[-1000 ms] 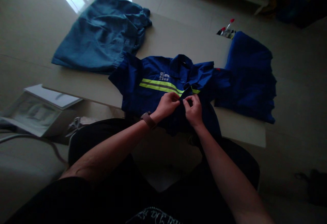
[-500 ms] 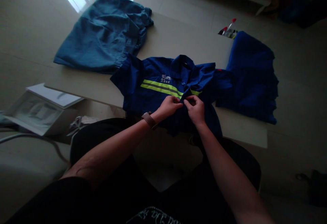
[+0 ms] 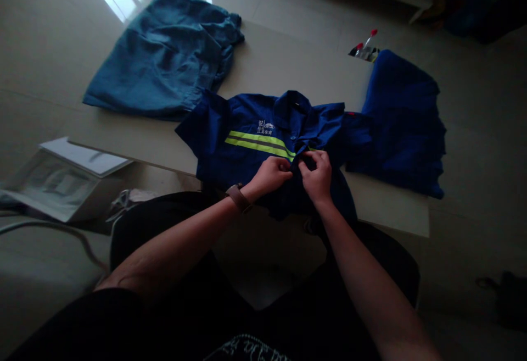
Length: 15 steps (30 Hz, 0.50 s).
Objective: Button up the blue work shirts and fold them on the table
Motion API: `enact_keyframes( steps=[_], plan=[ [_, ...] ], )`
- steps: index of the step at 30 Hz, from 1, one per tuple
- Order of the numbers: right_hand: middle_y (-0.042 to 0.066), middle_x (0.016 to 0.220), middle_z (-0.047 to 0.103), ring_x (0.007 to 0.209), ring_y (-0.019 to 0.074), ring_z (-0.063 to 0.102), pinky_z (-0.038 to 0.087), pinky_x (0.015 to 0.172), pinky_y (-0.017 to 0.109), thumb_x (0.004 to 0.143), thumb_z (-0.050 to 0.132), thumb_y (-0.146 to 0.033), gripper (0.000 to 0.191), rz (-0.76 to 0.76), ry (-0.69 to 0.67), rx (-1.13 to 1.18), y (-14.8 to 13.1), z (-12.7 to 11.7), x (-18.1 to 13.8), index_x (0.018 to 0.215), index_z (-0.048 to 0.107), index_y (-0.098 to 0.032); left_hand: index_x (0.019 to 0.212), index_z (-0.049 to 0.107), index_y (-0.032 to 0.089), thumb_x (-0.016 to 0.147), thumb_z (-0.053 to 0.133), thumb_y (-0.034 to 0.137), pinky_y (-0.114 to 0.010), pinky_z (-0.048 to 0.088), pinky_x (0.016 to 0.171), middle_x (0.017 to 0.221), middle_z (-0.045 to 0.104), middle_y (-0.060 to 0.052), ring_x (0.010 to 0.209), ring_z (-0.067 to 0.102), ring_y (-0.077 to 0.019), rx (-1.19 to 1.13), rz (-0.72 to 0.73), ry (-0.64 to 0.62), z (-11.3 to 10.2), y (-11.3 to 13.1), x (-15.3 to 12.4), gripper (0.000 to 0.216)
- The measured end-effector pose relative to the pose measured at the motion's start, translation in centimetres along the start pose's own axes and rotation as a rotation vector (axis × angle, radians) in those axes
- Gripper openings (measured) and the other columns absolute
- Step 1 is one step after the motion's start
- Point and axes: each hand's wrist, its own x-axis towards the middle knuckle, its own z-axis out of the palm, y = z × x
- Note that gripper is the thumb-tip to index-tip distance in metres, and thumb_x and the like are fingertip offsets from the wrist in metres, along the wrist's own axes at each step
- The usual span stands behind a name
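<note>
A dark blue work shirt [image 3: 247, 111] with a collar, a yellow-and-grey reflective stripe and a white chest logo lies spread in front of me, its lower part over the near table edge. My left hand [image 3: 272, 176] is closed on the front placket just below the stripe. Close beside it, my right hand [image 3: 316, 177] pinches the other side of the placket, fingers curled. The cloth between my fingertips is bunched, and any button there is hidden. One button [image 3: 293, 138] shows higher up, below the collar.
Teal folded clothing [image 3: 156, 59] lies on the table's left, and a darker blue pile [image 3: 405, 125] on its right. Red-capped bottles or pens [image 3: 366, 46] stand behind that pile. A white box [image 3: 61, 179] sits low at left beside the pale table [image 3: 280, 53].
Both hands stay at the placket. My right fingers have shifted slightly and fold the right front edge over, covering more of the stripe there. The whole view has drifted a little.
</note>
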Motion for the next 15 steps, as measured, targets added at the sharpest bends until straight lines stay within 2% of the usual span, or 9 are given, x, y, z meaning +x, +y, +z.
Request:
enact_keyframes(
  steps=[4,8,10,13,15],
  plan=[
    [0.012,0.109,0.07,0.106,0.0267,0.066,0.052,0.1,0.045,0.086,0.061,-0.023,0.018,-0.057,0.047,-0.058,0.4,0.0,0.0,0.093,0.077,-0.02,0.065,0.067,0.015,0.07,0.066,0.016,-0.027,0.031,0.057,0.059,0.059,0.001,0.057,0.048,-0.0112,0.163,-0.047,-0.127,-0.4,0.0,-0.2,0.005],
    [0.01,0.099,0.072,0.096,0.024,0.068,0.056,0.091,0.041,0.088,0.054,-0.02,0.026,-0.06,0.079,-0.036,0.0,-0.2,-0.4,0.095,0.079,-0.02,0.058,0.062,0.016,0.071,0.066,0.016,-0.028,0.028,0.054,0.053,0.053,0.002,0.052,0.043,-0.0104,0.204,-0.071,-0.245,-1.0,0.4,0.0,0.014],
    [0.009,0.099,0.072,0.096,0.0236,0.068,0.056,0.09,0.041,0.089,0.054,-0.022,0.027,-0.063,0.112,-0.007,-0.5,-0.5,-0.7,0.097,0.08,-0.022,0.062,0.062,0.016,0.073,0.068,0.019,-0.028,0.028,0.054,0.055,0.053,0.002,0.053,0.042,-0.0104,0.183,-0.052,-0.175,-1.4,0.8,0.4,0.013],
    [0.008,0.105,0.072,0.102,0.0244,0.068,0.055,0.094,0.043,0.091,0.055,-0.025,0.028,-0.077,0.08,0.047,-1.3,-1.1,-1.1,0.102,0.08,-0.025,0.071,0.065,0.015,0.08,0.068,0.027,-0.028,0.03,0.056,0.063,0.058,-0.001,0.059,0.047,-0.012,0.073,-0.017,0.069,-1.6,1.4,1.3,0.015],
    [0.008,0.108,0.072,0.105,0.0252,0.067,0.054,0.098,0.045,0.092,0.055,-0.026,0.028,-0.077,0.038,0.07,-1.5,-1.5,-1.2,0.105,0.08,-0.026,0.07,0.066,0.015,0.088,0.062,0.033,-0.028,0.033,0.058,0.064,0.058,-0.002,0.061,0.049,-0.0133,-0.019,-0.02,0.096,-1.4,1.7,2.0,0.026]
  ],
)
